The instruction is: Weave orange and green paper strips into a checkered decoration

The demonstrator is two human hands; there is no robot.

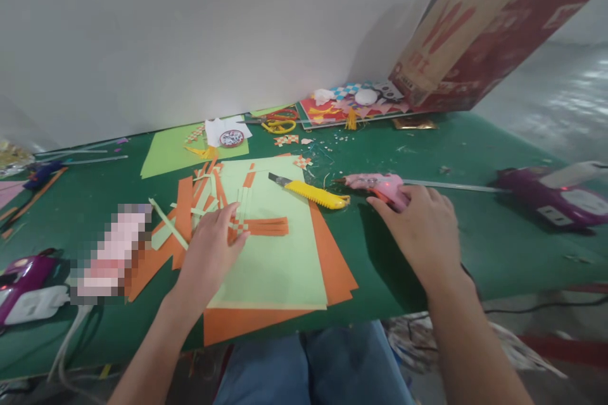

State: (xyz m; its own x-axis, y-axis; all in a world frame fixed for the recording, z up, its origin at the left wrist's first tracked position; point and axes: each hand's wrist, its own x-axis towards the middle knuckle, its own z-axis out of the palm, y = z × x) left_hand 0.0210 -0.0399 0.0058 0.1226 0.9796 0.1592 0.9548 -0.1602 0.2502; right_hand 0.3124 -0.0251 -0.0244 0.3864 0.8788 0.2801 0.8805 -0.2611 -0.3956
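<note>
My left hand [213, 243] rests over the pale green paper sheet [280, 272], thumb and forefinger on either side of a small weave of orange and pale green paper strips [268, 226]. How firmly it grips them is partly hidden. My right hand [425, 231] curls around the handle of a pink glue gun [377, 182], whose nozzle points left. A glue stick [456, 186] sticks out of its back. Between my hands lies a yellow utility knife [318, 194] with its blade out. Orange sheets [335, 259] show from under the green one.
Loose paper strips [185, 205] lie heaped at left, near a blurred-out phone-like object [114, 253]. Purple power strips [555, 199] sit at both sides. Behind are yellow-handled scissors [280, 126], a red sheet with craft pieces [323, 112] and a paper bag [456, 31] against the white partition [190, 31].
</note>
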